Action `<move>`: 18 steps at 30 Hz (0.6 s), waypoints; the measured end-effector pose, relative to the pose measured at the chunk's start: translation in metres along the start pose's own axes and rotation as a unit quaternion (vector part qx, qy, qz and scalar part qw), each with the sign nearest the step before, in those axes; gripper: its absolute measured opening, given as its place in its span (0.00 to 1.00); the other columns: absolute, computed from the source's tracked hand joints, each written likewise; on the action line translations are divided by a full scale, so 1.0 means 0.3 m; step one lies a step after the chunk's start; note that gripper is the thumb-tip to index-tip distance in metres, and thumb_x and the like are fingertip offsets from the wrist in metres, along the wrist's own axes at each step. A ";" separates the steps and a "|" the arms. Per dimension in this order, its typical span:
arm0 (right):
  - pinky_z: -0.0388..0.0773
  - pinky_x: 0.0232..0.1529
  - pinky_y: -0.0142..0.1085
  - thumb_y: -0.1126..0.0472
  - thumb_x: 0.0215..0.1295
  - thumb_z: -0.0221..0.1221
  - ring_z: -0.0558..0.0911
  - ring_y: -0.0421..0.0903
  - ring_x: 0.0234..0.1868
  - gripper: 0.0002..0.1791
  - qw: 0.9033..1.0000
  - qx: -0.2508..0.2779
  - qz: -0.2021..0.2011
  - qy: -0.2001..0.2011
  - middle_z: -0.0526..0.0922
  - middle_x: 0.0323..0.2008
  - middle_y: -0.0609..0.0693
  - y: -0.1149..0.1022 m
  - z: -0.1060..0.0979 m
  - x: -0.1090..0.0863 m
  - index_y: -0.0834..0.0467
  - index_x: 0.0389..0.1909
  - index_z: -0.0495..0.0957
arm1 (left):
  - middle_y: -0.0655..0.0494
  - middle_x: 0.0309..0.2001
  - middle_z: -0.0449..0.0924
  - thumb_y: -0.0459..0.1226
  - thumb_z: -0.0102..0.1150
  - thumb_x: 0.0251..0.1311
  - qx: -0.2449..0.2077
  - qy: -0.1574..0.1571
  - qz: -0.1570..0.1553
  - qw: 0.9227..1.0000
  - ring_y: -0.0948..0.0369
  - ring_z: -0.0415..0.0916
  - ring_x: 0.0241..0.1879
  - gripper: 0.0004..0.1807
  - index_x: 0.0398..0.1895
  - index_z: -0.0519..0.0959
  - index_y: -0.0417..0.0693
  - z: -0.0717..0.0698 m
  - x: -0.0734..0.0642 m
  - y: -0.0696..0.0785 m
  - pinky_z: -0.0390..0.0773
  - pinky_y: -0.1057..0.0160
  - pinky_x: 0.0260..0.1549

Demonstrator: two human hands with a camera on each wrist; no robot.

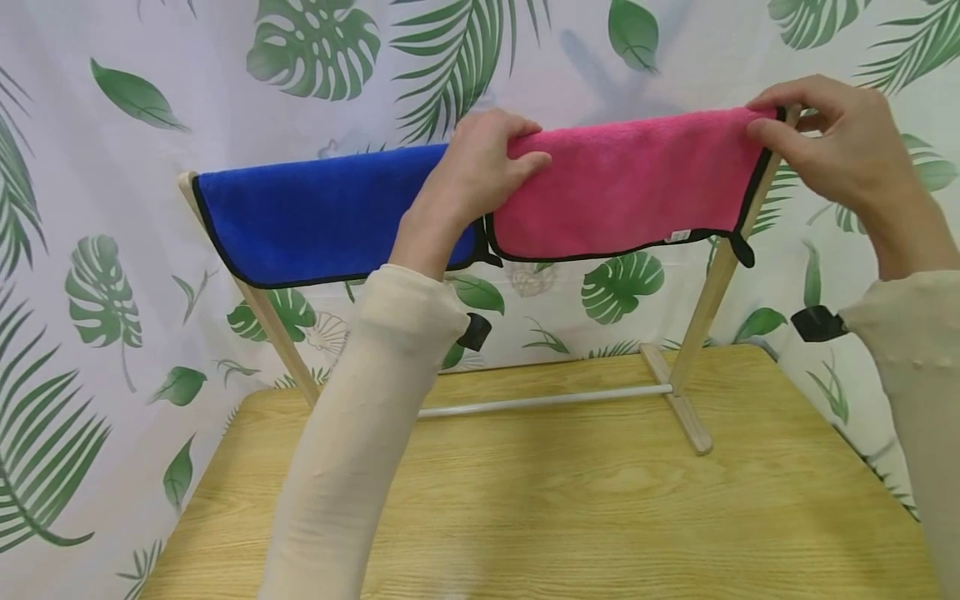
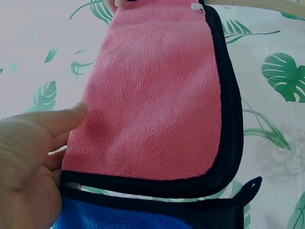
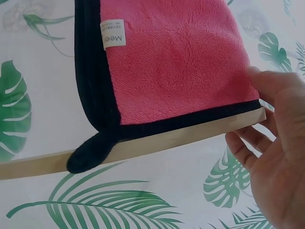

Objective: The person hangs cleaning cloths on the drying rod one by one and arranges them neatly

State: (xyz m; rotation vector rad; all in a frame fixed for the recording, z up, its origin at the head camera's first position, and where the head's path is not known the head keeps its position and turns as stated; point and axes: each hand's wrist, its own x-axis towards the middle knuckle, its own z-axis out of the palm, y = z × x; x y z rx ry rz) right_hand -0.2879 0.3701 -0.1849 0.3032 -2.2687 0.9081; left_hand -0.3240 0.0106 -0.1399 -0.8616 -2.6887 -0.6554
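Observation:
A pink towel [image 1: 637, 192] with black edging is draped over the top of a wooden rack [image 1: 705, 312], to the right of a blue towel [image 1: 315, 217]. My left hand [image 1: 480, 162] pinches the pink towel's top fold near its left end, where the two towels meet. At the opposite end, my right hand [image 1: 851, 137] holds the top corner by the post, thumb in front and fingers behind. A white label [image 3: 113, 33] and a black hanging loop [image 3: 93, 150] show at the pink towel's lower edge in the right wrist view. The top bar is hidden under the cloth.
The rack stands at the back of a wood-grain table [image 1: 600, 500]. Low down, a white crossbar [image 1: 540, 403] joins its posts, and a wooden foot [image 1: 686, 412] points forward on the right. Behind hangs a leaf-patterned curtain [image 1: 187, 275].

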 end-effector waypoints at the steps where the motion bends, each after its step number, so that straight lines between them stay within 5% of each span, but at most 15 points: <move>1: 0.67 0.47 0.22 0.58 0.74 0.62 0.71 0.32 0.49 0.17 1.000 0.001 -0.011 0.007 0.77 0.46 0.29 0.003 0.004 -0.001 0.57 0.59 0.85 | 0.57 0.61 0.80 0.46 0.58 0.75 0.002 0.000 0.001 1.000 0.63 0.75 0.57 0.24 0.70 0.78 0.51 0.000 -0.002 -0.004 0.74 0.72 0.52; 5: 0.68 0.51 0.21 0.59 0.74 0.61 0.73 0.31 0.53 0.16 0.998 0.004 -0.043 0.035 0.79 0.51 0.29 0.016 0.017 -0.004 0.61 0.58 0.85 | 0.57 0.68 0.76 0.46 0.57 0.76 0.016 0.009 0.006 1.000 0.63 0.69 0.66 0.25 0.72 0.74 0.52 -0.003 -0.012 -0.017 0.70 0.73 0.59; 10: 0.69 0.51 0.21 0.61 0.74 0.61 0.74 0.29 0.56 0.17 0.997 0.000 -0.057 0.050 0.82 0.58 0.36 0.023 0.024 -0.010 0.64 0.59 0.84 | 0.56 0.66 0.78 0.44 0.56 0.77 0.009 0.039 0.033 0.999 0.63 0.71 0.66 0.22 0.70 0.77 0.50 -0.004 -0.029 -0.032 0.68 0.74 0.60; 18: 0.64 0.48 0.15 0.57 0.74 0.61 0.73 0.29 0.53 0.31 0.997 -0.069 -0.031 0.017 0.66 0.76 0.43 0.008 0.006 -0.059 0.52 0.76 0.69 | 0.53 0.69 0.75 0.41 0.57 0.76 0.012 0.108 0.086 0.990 0.58 0.67 0.71 0.23 0.71 0.76 0.46 -0.003 -0.121 -0.063 0.59 0.71 0.69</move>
